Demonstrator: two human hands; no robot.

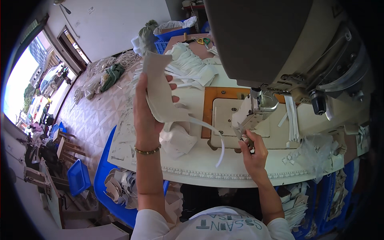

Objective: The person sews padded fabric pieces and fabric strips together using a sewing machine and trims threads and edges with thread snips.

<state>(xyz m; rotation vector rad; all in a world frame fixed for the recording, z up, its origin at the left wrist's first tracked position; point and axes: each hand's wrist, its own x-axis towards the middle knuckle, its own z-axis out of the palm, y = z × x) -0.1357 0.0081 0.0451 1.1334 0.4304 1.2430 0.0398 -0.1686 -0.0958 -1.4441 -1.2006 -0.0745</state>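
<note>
Tiled floor [90, 124] and a white wall [120, 24] filled the upper left of the frame in the head view, with a white bench [125, 140] across the middle. A sewing machine [260, 44] loomed from the upper right, and a heap of white strips [186, 60] lay at upper centre. Left of centre, a pale fabric piece [157, 86] was raised above the bench, gripped by the left hand [146, 108], thumb on one side, fingertips showing past the other edge. A narrow tail [223, 150] curved from its lower end toward the right. The right hand [254, 150] sat right of centre at the machine's working end, thumb and fingers drawn together; whether they pinched anything could not be told.

Done well, the work seemed to call for a slack, untwisted tail and fingertips clear of the stitching spot. The left forearm rose nearly upright, wrist fairly straight; the right one slanted up and inward from lower right, its hand low over the bench.
</note>
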